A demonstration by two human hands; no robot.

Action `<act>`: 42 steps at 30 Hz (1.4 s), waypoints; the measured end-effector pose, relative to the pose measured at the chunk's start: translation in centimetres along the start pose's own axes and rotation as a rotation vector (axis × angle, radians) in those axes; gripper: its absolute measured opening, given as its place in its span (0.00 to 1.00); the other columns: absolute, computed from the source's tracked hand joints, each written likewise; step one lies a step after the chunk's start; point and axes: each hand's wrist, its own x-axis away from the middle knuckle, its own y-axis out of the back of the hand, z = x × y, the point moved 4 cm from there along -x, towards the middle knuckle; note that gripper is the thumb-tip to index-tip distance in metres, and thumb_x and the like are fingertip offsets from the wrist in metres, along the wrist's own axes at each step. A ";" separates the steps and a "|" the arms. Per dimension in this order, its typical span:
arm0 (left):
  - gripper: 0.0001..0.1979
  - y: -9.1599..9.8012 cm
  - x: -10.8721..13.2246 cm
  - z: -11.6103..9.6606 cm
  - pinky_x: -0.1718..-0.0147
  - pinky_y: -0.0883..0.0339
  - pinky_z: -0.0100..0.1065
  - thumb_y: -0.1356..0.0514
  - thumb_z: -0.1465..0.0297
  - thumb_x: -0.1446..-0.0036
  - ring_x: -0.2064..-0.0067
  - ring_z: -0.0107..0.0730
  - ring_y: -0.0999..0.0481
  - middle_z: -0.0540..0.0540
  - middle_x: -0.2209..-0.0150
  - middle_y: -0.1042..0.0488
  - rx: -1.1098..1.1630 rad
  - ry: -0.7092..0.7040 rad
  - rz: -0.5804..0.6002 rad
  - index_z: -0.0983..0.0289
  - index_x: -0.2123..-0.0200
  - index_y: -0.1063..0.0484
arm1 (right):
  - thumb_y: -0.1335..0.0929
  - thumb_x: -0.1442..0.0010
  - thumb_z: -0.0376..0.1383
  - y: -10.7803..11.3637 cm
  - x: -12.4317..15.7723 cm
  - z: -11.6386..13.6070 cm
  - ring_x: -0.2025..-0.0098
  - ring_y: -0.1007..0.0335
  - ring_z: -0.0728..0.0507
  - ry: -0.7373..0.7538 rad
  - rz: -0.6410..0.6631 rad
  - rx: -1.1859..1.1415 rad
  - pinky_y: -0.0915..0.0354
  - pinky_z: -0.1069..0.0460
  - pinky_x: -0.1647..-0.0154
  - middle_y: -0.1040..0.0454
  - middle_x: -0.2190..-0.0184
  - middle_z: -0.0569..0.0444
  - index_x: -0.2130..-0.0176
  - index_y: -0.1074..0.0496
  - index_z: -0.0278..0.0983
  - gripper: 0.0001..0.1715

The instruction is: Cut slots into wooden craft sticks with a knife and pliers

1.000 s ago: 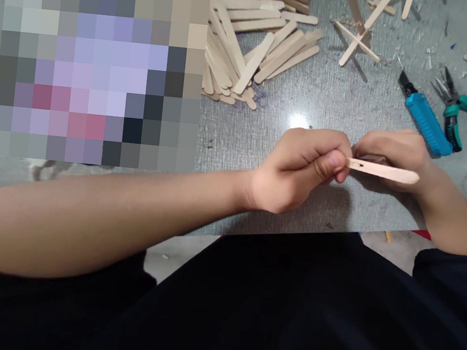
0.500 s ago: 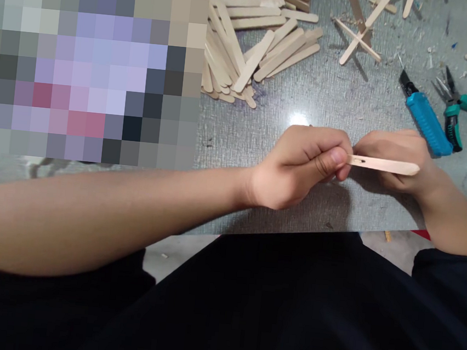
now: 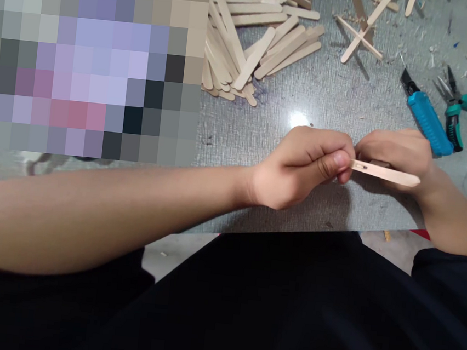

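Note:
A flat wooden craft stick with a small slot near its left end is held between both hands, just above the grey table near its front edge. My left hand is closed, pinching the stick's left end between thumb and fingers. My right hand is curled behind and under the stick, gripping its middle. The stick's right tip juts out past my right wrist.
A heap of wooden sticks lies at the back centre. A crossed stick assembly stands behind my hands. A blue utility knife and teal pliers lie right of my right hand. A pixelated area fills the upper left.
The stick's right end has dipped slightly after sitting level half a second ago. Both hands keep their grip and stay in nearly the same place.

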 end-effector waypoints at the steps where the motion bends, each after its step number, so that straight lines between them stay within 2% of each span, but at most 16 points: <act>1: 0.17 0.0 0.0 0.0 0.64 0.34 0.35 0.36 0.67 0.19 0.68 0.30 0.26 0.45 0.78 0.35 -0.009 0.003 0.001 0.58 0.67 0.24 | 0.30 0.13 0.41 0.1 -0.1 0.2 0.61 0.21 0.47 0.016 -0.027 0.024 0.34 0.51 0.62 0.18 0.59 0.55 0.50 0.25 0.42 0.07; 5: 0.20 -0.1 -0.1 -0.2 0.64 0.32 0.35 0.36 0.62 0.17 0.69 0.32 0.26 0.45 0.79 0.36 -0.048 0.014 0.004 0.57 0.67 0.26 | 0.30 0.13 0.39 0.1 -0.5 0.7 0.62 0.20 0.48 0.080 -0.105 0.076 0.32 0.53 0.64 0.18 0.60 0.57 0.50 0.24 0.41 0.07; 11: 0.20 0.0 0.2 -0.1 0.63 0.28 0.35 0.38 0.56 0.19 0.67 0.36 0.22 0.46 0.80 0.37 -0.113 0.123 0.013 0.56 0.67 0.26 | 0.33 0.12 0.40 0.2 -0.7 0.8 0.65 0.20 0.46 0.071 -0.064 0.050 0.33 0.50 0.66 0.18 0.61 0.55 0.51 0.26 0.43 0.10; 17: 0.18 0.0 0.0 -0.1 0.63 0.30 0.34 0.37 0.61 0.20 0.67 0.35 0.22 0.47 0.78 0.34 -0.097 0.048 0.034 0.57 0.67 0.25 | 0.29 0.16 0.38 0.2 -0.7 0.7 0.66 0.23 0.47 0.045 -0.015 -0.011 0.35 0.50 0.68 0.18 0.62 0.57 0.51 0.27 0.45 0.05; 21: 0.18 -0.1 -0.1 -0.1 0.62 0.29 0.33 0.37 0.61 0.20 0.66 0.35 0.21 0.49 0.76 0.30 -0.089 0.062 0.037 0.57 0.67 0.24 | 0.29 0.15 0.39 0.2 -0.6 0.6 0.66 0.23 0.47 0.070 -0.047 -0.021 0.35 0.51 0.68 0.19 0.62 0.57 0.51 0.26 0.44 0.06; 29: 0.22 -0.2 -0.2 -0.2 0.63 0.31 0.33 0.35 0.57 0.17 0.67 0.32 0.23 0.49 0.74 0.27 -0.016 0.036 0.077 0.58 0.67 0.24 | 0.32 0.12 0.42 0.3 -0.8 0.4 0.65 0.21 0.48 0.105 -0.004 -0.046 0.35 0.52 0.67 0.17 0.61 0.57 0.51 0.25 0.43 0.10; 32: 0.26 -0.2 -0.4 -0.3 0.63 0.28 0.33 0.35 0.50 0.17 0.66 0.34 0.21 0.49 0.76 0.28 0.002 0.037 0.091 0.58 0.68 0.24 | 0.32 0.12 0.42 0.3 -0.7 0.4 0.65 0.20 0.47 0.086 0.017 -0.033 0.35 0.50 0.67 0.16 0.61 0.55 0.50 0.24 0.44 0.10; 36: 0.32 -0.4 -0.6 -0.1 0.65 0.27 0.34 0.37 0.39 0.20 0.67 0.38 0.20 0.51 0.77 0.29 -0.014 0.070 0.122 0.57 0.69 0.25 | 0.35 0.11 0.46 -0.2 -0.5 0.4 0.64 0.18 0.46 0.071 0.019 -0.040 0.32 0.49 0.65 0.14 0.60 0.54 0.49 0.24 0.45 0.14; 42: 0.31 -0.5 -0.7 -0.1 0.65 0.25 0.35 0.36 0.40 0.20 0.67 0.38 0.20 0.51 0.77 0.29 0.023 0.069 0.139 0.56 0.69 0.25 | 0.38 0.09 0.45 -0.5 -0.8 0.8 0.66 0.20 0.47 0.135 -0.046 -0.036 0.33 0.50 0.66 0.15 0.61 0.55 0.49 0.25 0.44 0.16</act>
